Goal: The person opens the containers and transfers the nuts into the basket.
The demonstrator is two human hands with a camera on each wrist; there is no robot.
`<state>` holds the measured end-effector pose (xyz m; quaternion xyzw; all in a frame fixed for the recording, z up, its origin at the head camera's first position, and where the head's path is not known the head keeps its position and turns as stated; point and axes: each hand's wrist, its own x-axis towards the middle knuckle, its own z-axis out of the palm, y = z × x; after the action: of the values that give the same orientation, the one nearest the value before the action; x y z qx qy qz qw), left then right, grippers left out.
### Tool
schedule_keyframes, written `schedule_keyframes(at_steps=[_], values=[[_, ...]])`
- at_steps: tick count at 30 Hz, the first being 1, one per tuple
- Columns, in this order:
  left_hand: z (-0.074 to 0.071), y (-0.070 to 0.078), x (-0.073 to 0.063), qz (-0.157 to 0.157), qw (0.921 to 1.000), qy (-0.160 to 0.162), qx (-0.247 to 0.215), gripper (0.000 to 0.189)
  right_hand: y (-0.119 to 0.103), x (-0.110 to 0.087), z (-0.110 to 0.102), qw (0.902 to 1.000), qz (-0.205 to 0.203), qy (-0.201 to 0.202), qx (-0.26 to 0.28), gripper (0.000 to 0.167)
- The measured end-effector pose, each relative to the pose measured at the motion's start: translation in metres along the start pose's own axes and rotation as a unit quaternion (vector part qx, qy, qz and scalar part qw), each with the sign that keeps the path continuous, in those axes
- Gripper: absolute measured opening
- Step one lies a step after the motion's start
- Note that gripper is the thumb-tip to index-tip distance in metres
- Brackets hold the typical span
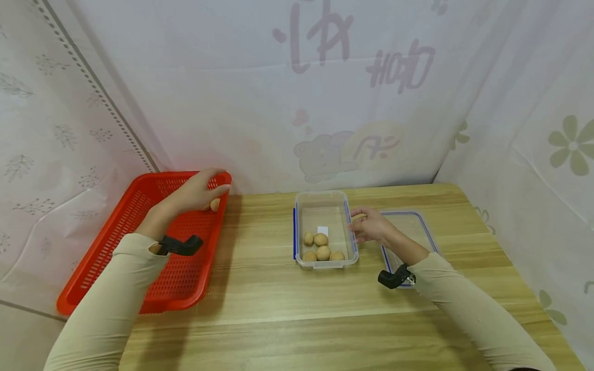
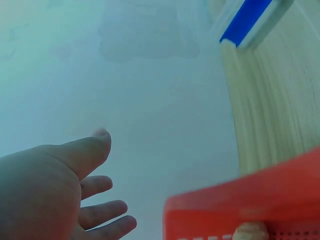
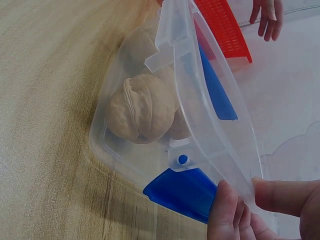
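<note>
A clear plastic food box with blue side clips stands on the table, several walnuts gathered at its near end. My right hand pinches the box's right wall at the rim, thumb on the inner side and fingers outside by a blue clip. Over the far right corner of a red plastic basket, my left hand hangs with fingers extended and nothing in them. Below that hand, walnuts lie in the basket's corner, partly hidden by it.
To the right of the box lies its clear lid with a blue seal, partly under my right forearm. A small white slip shows in the box. A printed white curtain hangs behind the wooden table.
</note>
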<state>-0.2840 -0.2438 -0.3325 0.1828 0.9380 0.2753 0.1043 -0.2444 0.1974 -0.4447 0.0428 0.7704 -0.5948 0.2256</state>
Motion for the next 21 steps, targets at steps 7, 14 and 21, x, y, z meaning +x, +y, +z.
schedule_keyframes(at_steps=[7,14,21], values=[[0.011,0.019,0.007,0.033,0.9992,-0.011,0.021,0.063,-0.001,0.0,0.0,1.0,0.003,0.001,-0.001,0.049],[0.029,0.034,0.023,0.06,0.9976,-0.03,0.016,0.061,-0.001,0.001,-0.001,1.0,0.003,0.003,-0.002,0.048],[0.045,0.051,0.035,0.092,0.9945,-0.041,0.03,0.062,0.0,0.002,-0.001,1.0,0.005,0.002,-0.002,0.049]])
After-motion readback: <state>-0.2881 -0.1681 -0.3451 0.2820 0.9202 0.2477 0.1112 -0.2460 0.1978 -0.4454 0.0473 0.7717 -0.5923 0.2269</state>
